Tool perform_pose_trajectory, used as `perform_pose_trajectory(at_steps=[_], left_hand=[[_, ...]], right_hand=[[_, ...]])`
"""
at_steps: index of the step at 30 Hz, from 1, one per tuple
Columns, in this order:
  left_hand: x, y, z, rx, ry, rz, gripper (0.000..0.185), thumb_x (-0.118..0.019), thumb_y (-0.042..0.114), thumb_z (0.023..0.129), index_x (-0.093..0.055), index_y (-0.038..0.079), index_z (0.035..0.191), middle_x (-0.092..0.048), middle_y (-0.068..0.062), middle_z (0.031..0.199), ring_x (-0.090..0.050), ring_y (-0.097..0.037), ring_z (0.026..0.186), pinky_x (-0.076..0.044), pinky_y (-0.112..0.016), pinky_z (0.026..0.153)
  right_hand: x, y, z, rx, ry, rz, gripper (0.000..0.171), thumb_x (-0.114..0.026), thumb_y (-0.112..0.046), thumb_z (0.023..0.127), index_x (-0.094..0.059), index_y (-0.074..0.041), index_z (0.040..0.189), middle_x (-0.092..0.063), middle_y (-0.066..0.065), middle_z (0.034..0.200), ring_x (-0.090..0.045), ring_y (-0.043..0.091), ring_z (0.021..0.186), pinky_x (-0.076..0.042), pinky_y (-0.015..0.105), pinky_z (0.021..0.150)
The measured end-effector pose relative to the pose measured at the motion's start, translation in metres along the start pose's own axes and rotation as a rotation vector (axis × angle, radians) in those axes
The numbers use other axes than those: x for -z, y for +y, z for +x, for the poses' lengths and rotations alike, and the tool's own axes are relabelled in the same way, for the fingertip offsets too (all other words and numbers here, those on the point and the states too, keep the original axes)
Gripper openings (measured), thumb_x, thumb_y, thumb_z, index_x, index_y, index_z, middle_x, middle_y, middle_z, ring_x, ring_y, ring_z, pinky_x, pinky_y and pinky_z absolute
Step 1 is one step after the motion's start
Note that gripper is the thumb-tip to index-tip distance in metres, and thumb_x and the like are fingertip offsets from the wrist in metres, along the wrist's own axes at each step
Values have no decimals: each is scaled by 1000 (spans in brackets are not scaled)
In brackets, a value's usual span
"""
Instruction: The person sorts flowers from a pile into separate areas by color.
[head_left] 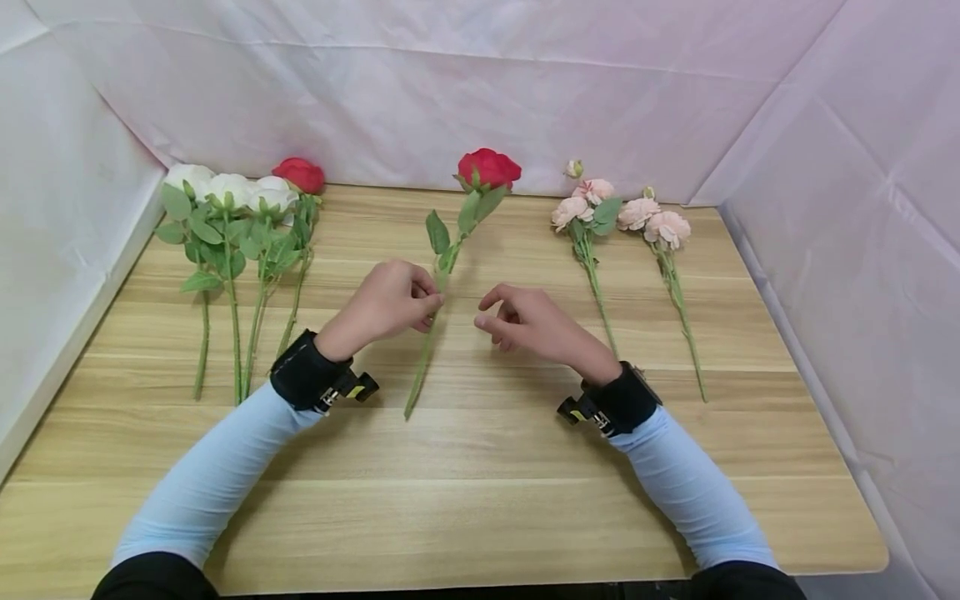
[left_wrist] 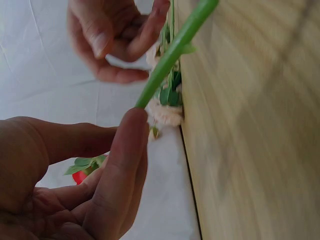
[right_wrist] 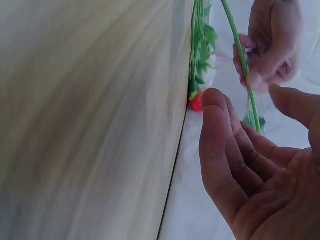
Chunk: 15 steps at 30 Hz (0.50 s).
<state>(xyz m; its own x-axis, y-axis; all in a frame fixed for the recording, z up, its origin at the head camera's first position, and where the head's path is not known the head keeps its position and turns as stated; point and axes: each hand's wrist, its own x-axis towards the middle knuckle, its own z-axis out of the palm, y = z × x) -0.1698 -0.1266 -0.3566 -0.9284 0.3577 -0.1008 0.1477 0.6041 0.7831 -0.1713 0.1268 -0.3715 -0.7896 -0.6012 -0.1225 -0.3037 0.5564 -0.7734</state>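
Note:
A red rose [head_left: 489, 168] with a green stem [left_wrist: 172, 55] and leaves is held up off the table near its middle. My left hand [head_left: 393, 298] pinches that stem between thumb and fingers, below the leaves. To the right of the stem, my right hand [head_left: 534, 323] hovers apart from it with loosely bent fingers and nothing between them. In the right wrist view the right hand [right_wrist: 260, 170] shows a gap between thumb and fingertips, with the left hand [right_wrist: 272, 45] on the stem beyond.
Several white roses [head_left: 231, 190] and another red rose [head_left: 300, 174] lie at the table's back left. Two pale pink flower stems [head_left: 592, 275] lie at the right. White cloth [head_left: 450, 83] walls the wooden table [head_left: 450, 517] at the back and sides.

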Motion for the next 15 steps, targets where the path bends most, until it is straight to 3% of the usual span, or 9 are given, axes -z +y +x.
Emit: perform_pose_trajectory(at_steps=[6,11,15], left_hand=[[-17,9,-4,-54,57,-62,18,-67,16,99,-76,0,98,-77,-7,78,-76,-15,63,-60,-30,62],[-24,13,-7,-84,107,-132,16,-69,15,99,-76,0,98,-77,-10,84,-76,-15,65,-60,-29,60],[-28,14,-8,-99,148,-153,14,-70,13,98,-76,1,98,-77,-10,84,-76,-15,64,-59,-27,58]], right_hand=[[-14,-7,1,5,-49,75,44,-63,-33,104,-57,1,131,-74,17,85,-74,29,74,-62,35,68],[-25,-11,1,44,-58,114,26,-61,-26,105,-65,-2,115,-73,18,80,-73,30,70,-63,40,66],[-30,-13,1,62,-53,111,21,-59,-20,106,-69,-1,104,-73,15,78,-72,24,66,-62,39,63]])
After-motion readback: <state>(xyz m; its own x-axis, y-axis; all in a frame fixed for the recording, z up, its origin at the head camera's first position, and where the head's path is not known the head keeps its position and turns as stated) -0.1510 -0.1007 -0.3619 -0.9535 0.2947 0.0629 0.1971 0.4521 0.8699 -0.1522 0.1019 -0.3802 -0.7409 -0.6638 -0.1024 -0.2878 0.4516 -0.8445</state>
